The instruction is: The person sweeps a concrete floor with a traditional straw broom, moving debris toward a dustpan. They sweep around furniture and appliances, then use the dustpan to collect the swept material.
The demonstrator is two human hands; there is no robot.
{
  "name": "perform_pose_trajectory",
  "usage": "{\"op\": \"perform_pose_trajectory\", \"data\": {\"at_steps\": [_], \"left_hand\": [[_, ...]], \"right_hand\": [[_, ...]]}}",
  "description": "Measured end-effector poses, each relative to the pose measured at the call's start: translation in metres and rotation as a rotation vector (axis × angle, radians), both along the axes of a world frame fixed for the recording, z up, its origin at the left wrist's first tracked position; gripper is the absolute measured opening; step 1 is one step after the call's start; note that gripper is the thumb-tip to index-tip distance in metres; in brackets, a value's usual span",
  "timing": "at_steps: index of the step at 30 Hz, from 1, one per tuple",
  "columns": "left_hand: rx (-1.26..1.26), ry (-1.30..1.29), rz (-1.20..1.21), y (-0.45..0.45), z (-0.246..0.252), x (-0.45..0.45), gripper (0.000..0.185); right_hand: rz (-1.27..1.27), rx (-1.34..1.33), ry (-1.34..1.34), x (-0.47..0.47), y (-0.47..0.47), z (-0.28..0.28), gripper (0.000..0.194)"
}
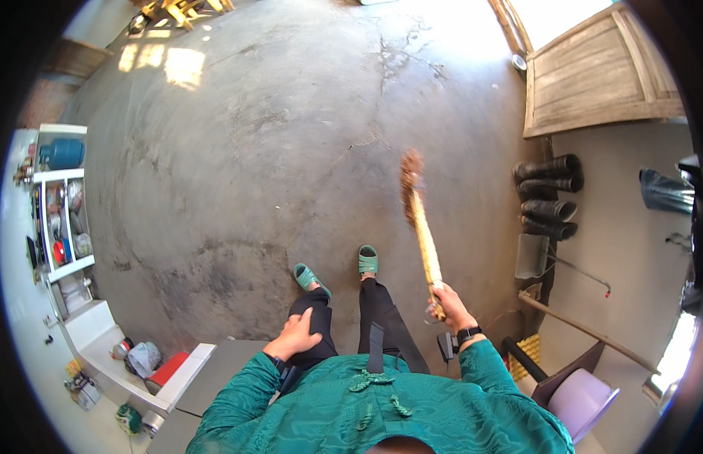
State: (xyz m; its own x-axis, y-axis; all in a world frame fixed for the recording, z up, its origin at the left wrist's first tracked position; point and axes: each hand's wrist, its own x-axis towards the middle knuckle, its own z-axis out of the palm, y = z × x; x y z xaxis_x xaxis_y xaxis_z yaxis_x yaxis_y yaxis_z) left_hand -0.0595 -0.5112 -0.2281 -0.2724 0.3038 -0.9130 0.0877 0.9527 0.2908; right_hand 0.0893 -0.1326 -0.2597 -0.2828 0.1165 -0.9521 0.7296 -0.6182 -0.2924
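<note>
My right hand (pixel 453 306) grips the pale handle of a short broom (pixel 427 244) low at my right side. The broom's reddish-brown bristle head (pixel 411 181) points away from me over the grey concrete floor (pixel 243 142); whether it touches the floor I cannot tell. My left hand (pixel 298 335) rests by my left thigh, fingers apart, holding nothing. Green slippers are on both my feet, the left slipper (pixel 310 278) and the right slipper (pixel 368 259) standing on the floor.
Black rubber boots (pixel 547 210), a long-handled dustpan (pixel 532 256) and a wooden door (pixel 595 74) are on the right. A purple basin (pixel 581 400) stands at lower right. White shelving (pixel 72 267) with a blue gas cylinder (pixel 63 154) lines the left; yellow wooden furniture (pixel 184 11) is at the top.
</note>
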Motion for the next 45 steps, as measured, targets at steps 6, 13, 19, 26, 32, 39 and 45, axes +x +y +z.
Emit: {"op": "perform_pose_trajectory", "data": {"at_steps": [6, 13, 19, 26, 32, 39, 45], "left_hand": [[-0.38, -0.352, -0.084, -0.051, -0.028, 0.028, 0.124], [-0.453, -0.414, -0.28, -0.082, -0.055, -0.021, 0.13], [-0.339, -0.453, -0.29, -0.119, -0.049, -0.05, 0.128], [-0.39, -0.483, -0.312, -0.126, -0.047, -0.061, 0.119], [-0.395, -0.477, -0.293, -0.12, -0.045, -0.069, 0.116], [-0.397, -0.45, -0.156, -0.13, -0.052, -0.055, 0.114], [-0.289, -0.469, -0.108, -0.156, -0.066, -0.034, 0.116]], "right_hand": [[-0.467, 0.031, -0.214, 0.109, 0.003, -0.052, 0.024], [-0.897, -0.304, -0.123, 0.038, 0.019, -0.15, 0.016], [-0.334, -0.118, -0.145, -0.184, -0.207, -0.163, 0.029], [-0.052, -0.445, 0.281, -0.304, -0.241, -0.092, 0.052], [-0.132, -0.317, 0.238, -0.206, -0.1, -0.043, 0.059], [-0.345, -0.013, -0.037, -0.057, -0.065, -0.041, 0.05], [-0.845, -0.198, -0.177, -0.121, 0.032, -0.154, 0.013]]}}
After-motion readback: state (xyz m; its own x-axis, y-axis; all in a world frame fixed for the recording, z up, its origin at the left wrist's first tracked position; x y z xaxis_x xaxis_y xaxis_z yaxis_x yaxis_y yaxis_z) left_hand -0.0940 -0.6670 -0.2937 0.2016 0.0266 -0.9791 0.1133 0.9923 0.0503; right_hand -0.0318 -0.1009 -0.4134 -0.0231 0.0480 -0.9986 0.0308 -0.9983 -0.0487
